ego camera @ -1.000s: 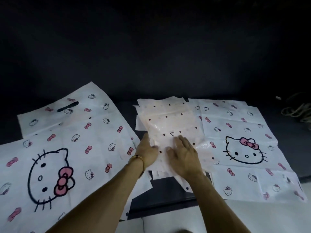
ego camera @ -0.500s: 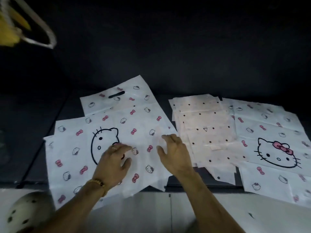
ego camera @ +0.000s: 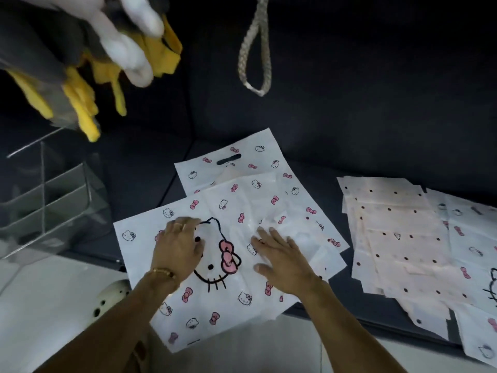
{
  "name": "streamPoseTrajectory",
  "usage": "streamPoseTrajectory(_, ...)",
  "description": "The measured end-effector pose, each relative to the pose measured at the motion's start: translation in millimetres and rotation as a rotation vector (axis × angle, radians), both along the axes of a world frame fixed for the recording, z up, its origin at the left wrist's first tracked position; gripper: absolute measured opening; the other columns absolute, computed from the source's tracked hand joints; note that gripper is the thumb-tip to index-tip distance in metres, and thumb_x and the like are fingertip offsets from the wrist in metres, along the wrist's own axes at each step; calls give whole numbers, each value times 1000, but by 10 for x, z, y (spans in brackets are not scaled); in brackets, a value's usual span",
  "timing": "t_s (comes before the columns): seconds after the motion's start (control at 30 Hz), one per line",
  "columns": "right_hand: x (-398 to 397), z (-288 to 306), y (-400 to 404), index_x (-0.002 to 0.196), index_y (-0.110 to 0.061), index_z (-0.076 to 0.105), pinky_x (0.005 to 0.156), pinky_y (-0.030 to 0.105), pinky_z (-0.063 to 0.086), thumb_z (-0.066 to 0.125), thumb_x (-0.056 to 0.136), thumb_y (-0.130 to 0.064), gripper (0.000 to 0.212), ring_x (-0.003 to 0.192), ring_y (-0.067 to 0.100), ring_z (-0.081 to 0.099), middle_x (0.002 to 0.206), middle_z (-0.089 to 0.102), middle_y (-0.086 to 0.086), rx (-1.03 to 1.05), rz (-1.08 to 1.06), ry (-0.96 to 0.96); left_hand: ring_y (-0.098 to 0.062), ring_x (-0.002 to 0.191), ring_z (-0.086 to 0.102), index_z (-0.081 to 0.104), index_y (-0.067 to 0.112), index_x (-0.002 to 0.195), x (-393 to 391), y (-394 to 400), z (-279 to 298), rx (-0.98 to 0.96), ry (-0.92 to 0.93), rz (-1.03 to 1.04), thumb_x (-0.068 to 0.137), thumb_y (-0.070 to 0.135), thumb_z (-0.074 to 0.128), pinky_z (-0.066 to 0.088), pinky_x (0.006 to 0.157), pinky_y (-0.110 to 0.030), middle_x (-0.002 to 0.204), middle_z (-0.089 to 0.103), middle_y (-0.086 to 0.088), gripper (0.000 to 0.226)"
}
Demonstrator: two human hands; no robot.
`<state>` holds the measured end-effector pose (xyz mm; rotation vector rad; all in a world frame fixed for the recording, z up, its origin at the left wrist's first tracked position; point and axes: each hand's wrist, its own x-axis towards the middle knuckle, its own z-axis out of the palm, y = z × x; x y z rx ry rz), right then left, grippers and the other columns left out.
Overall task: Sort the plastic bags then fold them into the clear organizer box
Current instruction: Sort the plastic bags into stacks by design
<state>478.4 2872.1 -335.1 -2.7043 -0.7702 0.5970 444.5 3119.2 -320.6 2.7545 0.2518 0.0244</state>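
A white cat-print plastic bag [ego camera: 228, 211] with pink bows lies flat on a dark surface, on top of another of the same print [ego camera: 242, 160]. My left hand [ego camera: 178, 249] presses flat on its left part, beside the big cat face. My right hand [ego camera: 279, 261] lies flat on its right part, fingers spread. A stack of pale pink dotted bags [ego camera: 398, 238] lies to the right, with more cat-print bags [ego camera: 478, 238] beyond it. The clear organizer box [ego camera: 51, 195] with dividers stands at the left.
A grey, white and yellow plush or cloth thing [ego camera: 88, 52] hangs at the top left. A woven strap loop [ego camera: 254, 49] hangs at the top middle. A round spotted cream object [ego camera: 113, 297] sits low at the left, on a pale floor [ego camera: 40, 305].
Both hands have left the pink dotted stack and come to the cat-print bag at the left. My view swung left, bringing the organizer box and hanging items into sight.
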Motion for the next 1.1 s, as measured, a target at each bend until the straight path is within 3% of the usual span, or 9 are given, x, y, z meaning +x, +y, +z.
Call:
streamPoseTrajectory(0.13,65,34,66,148,-31,33,119,39,10,48,99,-26,51,148,12,4,160,11,-11,14,-8,-66,-28,140,23,17,14,149,394,208,-71,56,172,76,81,53,63,21,113,-45,151,30,-10,91)
streamPoseTrajectory(0.23,114,61,72,144,-30,40,118,34,18,49,98,-19,48,147,10,12,159,20,-10,12,-19,-96,-26,124,41,24,20,145,644,256,-67,175,226,50,65,71,66,30,101,-43,133,48,-5,104)
streamPoseTrajectory(0.3,140,83,72,141,-30,45,116,31,20,52,97,-19,46,146,9,17,157,25,-8,26,-59,-111,-22,113,49,35,22,137,759,258,-11,231,239,29,59,72,68,30,95,-40,119,55,-1,98)
streamPoseTrajectory(0.4,169,112,75,137,-30,49,112,29,22,55,95,-25,42,141,10,26,154,31,-5,-14,-126,-185,-23,100,54,53,20,118,785,221,54,269,60,1,71,52,71,29,87,-39,105,59,-2,59)
streamPoseTrajectory(0.53,120,150,67,140,-22,45,114,41,22,63,88,-40,58,139,19,29,150,35,2,-76,-327,-318,-33,87,56,68,9,98,672,226,225,56,-268,-34,84,18,68,42,75,-43,94,60,-12,16)
streamPoseTrajectory(0.67,-70,192,21,143,-11,36,105,52,33,71,79,-46,81,134,31,33,145,38,12,83,-821,-305,-35,67,62,71,8,97,542,330,453,-53,-365,48,87,12,64,51,63,-40,77,67,-15,13)
streamPoseTrajectory(0.83,-208,227,22,140,-5,35,98,45,43,73,79,-35,77,122,33,46,131,52,15,395,-1178,-45,-30,63,50,59,9,86,346,487,532,-222,-282,255,91,12,56,46,64,-38,68,60,-13,7)
streamPoseTrajectory(1.0,-208,285,230,141,-7,38,94,34,45,71,81,-38,75,116,26,55,129,56,7,526,-1179,257,-29,74,61,61,8,101,58,587,479,-823,16,478,86,-5,54,48,57,-33,90,67,-14,21)
streamPoseTrajectory(1.1,-151,253,320,105,-6,56,81,35,51,75,78,-26,39,92,28,62,105,64,12,628,-1238,400,-31,79,64,64,7,105,-127,563,457,-941,105,506,87,4,63,55,75,-42,90,68,-19,19)
